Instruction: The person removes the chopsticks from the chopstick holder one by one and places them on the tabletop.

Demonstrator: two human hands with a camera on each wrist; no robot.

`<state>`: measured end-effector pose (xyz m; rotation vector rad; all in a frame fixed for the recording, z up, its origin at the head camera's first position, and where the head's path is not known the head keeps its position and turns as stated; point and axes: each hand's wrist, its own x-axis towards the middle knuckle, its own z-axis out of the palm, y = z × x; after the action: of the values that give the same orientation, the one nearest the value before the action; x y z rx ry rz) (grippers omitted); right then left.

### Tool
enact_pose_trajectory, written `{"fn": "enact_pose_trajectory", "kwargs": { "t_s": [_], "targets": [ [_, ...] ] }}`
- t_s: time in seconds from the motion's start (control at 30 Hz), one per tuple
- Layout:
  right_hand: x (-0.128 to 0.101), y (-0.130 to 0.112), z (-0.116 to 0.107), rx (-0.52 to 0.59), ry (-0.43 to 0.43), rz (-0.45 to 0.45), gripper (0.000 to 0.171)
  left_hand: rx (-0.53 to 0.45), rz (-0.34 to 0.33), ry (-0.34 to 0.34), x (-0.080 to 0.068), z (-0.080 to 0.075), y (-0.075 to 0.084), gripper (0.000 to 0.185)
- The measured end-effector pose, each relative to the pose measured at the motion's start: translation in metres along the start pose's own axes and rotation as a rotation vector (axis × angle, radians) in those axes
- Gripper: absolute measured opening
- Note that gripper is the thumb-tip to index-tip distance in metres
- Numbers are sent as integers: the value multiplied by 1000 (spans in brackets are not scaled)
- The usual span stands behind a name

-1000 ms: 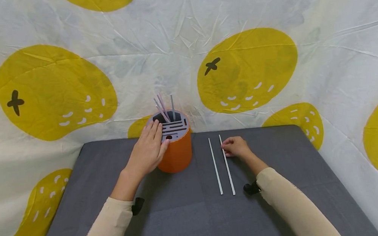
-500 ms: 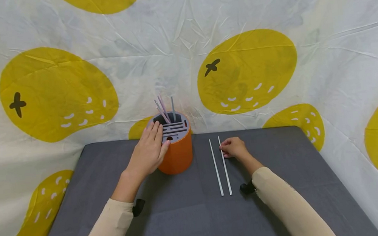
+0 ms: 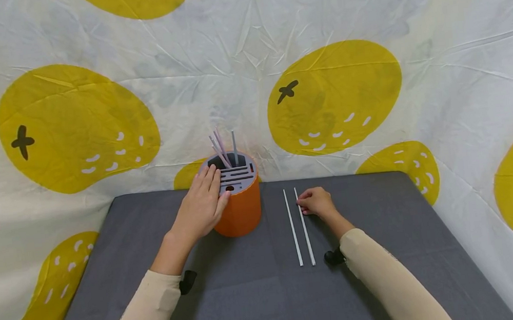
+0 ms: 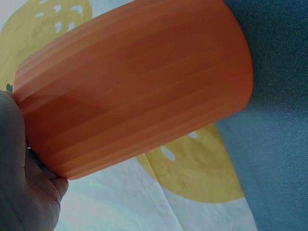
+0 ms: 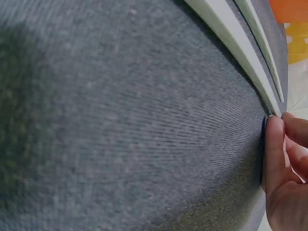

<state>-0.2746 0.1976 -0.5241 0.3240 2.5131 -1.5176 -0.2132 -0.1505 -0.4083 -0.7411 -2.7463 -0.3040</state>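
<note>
With the left hand point(image 3: 200, 206) lying flat-fingered on the orange holder point(image 3: 242, 207) and the right hand point(image 3: 316, 201) pinching the nearer of 2 white straws point(image 3: 303, 226) just right of the holder, a careless lift could roll the other straw away.

Counted items on a grey table against a lemon-print cloth.

Two white rods point(image 3: 303, 226) are laid side by side right of centre; one orange holder point(image 3: 241, 202) is set at the far left of them, three thin sticks point(image 3: 224, 149) are stood in it, and two hands, left point(image 3: 200, 206) and right point(image 3: 316, 201), are seen.
</note>
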Motion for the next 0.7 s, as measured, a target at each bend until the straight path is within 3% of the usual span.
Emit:
{"fn": "enact_pose_trajectory", "kwargs": {
  "t_s": [0.43,0.7],
  "targets": [
    [-2,-2,-6,-13,6,-46,18,2,-2,-13,0,-2,0,67],
    [-5,-22,-19,-71,12,-129,21,9,1,-1,1,-2,0,67]
  ]
}}
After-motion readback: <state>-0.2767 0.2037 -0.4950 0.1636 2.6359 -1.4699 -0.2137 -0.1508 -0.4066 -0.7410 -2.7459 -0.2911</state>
